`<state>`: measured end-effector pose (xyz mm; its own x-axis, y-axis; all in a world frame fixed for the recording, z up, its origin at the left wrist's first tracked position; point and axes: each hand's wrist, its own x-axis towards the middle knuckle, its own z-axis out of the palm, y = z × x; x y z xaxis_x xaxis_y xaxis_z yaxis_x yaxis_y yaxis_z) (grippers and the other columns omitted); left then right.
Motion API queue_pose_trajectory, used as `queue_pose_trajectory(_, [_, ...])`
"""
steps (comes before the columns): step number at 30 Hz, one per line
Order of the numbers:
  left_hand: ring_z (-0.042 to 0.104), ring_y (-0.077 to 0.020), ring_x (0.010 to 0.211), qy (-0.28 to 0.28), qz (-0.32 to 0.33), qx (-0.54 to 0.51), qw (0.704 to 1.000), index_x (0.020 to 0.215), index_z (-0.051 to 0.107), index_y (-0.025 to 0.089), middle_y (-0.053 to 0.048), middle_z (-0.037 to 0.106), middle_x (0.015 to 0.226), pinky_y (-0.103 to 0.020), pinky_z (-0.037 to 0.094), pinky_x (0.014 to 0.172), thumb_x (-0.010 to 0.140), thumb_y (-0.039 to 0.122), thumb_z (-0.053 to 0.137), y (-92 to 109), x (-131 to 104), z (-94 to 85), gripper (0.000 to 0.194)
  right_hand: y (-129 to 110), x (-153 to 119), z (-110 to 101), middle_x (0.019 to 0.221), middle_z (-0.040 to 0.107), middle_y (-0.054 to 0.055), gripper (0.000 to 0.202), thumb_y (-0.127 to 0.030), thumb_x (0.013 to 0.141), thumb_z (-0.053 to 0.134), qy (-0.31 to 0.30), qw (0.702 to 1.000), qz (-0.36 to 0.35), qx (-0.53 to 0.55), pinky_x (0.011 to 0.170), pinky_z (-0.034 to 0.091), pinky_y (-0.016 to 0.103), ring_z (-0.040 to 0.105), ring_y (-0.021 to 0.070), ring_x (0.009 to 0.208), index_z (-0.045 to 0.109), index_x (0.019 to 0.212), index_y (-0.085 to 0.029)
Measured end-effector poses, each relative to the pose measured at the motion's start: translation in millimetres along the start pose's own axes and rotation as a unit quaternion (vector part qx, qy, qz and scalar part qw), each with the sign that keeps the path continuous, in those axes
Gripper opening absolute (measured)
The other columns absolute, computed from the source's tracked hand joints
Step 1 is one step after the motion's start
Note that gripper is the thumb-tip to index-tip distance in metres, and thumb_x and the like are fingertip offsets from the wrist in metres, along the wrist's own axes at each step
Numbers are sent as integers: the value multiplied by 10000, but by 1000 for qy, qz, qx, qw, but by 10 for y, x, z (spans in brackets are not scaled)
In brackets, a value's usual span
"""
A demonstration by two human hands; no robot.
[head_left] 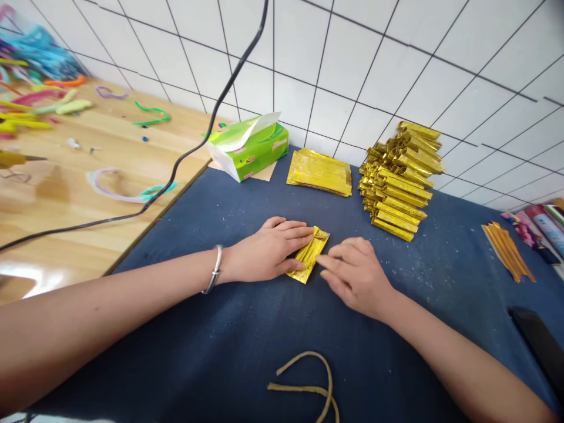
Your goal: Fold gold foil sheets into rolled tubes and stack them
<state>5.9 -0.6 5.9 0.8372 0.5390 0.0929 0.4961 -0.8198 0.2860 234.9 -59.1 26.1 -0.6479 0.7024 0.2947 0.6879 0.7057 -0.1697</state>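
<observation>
A small piece of folded gold foil paper (311,258) lies on the dark blue surface. Flat across its left part rests my left hand (273,249), fingers stretched out and a silver bangle on the wrist. My right hand (356,273) is at the foil's right edge, its fingers bent and slightly apart, the index fingertip near the edge. Nothing shows between those fingers. Behind the hands sit a flat stack of gold sheets (319,171) and a tall pile of folded gold strips (399,185).
Against the tiled wall stands a green tissue box (251,150). A black cable (194,147) crosses the left side. Colourful pipe cleaners (39,100) cover the wooden table. Tan cords (326,388) lie in front; orange strips (509,251) and a black object (537,341) are at right.
</observation>
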Motion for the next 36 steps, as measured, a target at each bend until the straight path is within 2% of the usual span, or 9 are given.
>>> queue_pose_trajectory(2, [316,-214,1302,-6,21,-9,1000,1375,335,218,-53,389,1415,-378,174,1061,896,434,419,-21,9,-10,532,144,6,4,1106,610,52,305,-291,878,474,8,999,38,-17,878,345,403,462,222,1008,572,1159,-222])
queue_pose_trajectory(5, [341,-209,1280,-5,48,-15,999,1353,373,225,-50,435,1381,-371,175,1056,902,410,424,-31,19,-28,491,297,28,49,1323,495,66,464,-354,872,472,-52,997,50,-27,924,339,448,393,270,1154,440,1311,-208])
queue_pose_trajectory(7, [370,-210,1249,-3,64,-14,998,1320,421,228,-46,470,1348,-369,191,1044,899,400,435,-23,16,-49,455,348,38,78,1378,442,66,526,-383,867,476,-90,995,46,-25,936,340,468,350,288,1209,380,1355,-211])
queue_pose_trajectory(10, [433,-203,1163,5,71,-6,997,1231,517,250,-37,536,1261,-363,237,1009,891,384,456,-7,-7,-102,371,373,40,87,1364,464,50,479,-370,877,469,-107,993,38,-28,948,338,478,349,279,1218,413,1333,-233])
queue_pose_trajectory(16, [507,-181,939,38,43,30,998,1000,650,284,-35,610,995,-340,337,871,880,308,477,-109,-48,-193,212,341,25,76,1273,543,77,380,-294,866,503,-66,996,23,-57,940,358,471,385,266,1191,524,1231,-190])
queue_pose_trajectory(23, [549,-136,872,16,42,-5,999,950,649,205,-46,621,927,-240,420,794,907,161,353,-266,-48,-214,302,319,25,86,1249,559,85,343,-252,886,462,-74,995,-4,-60,910,395,421,439,244,1115,541,1196,-130])
queue_pose_trajectory(26, [561,-136,897,-22,45,-6,999,980,636,224,-29,640,930,-241,427,820,885,130,368,-231,-109,-316,300,333,16,90,1235,568,93,336,-250,882,475,-70,996,-6,-56,884,408,419,451,240,1093,544,1189,-135])
queue_pose_trajectory(30, [567,-150,914,-38,22,-10,999,999,617,243,-9,644,948,-253,436,828,829,219,494,-148,-199,-424,212,358,8,120,1218,581,94,308,-256,887,473,-59,997,-13,-48,852,417,407,474,231,1067,556,1166,-155])
queue_pose_trajectory(36, [558,-170,851,-22,3,69,997,855,601,203,-31,625,880,-282,441,750,834,247,469,-4,-217,-357,141,360,15,137,1180,610,94,243,-210,884,478,-30,997,-28,-58,828,420,379,508,209,1019,580,1099,-159])
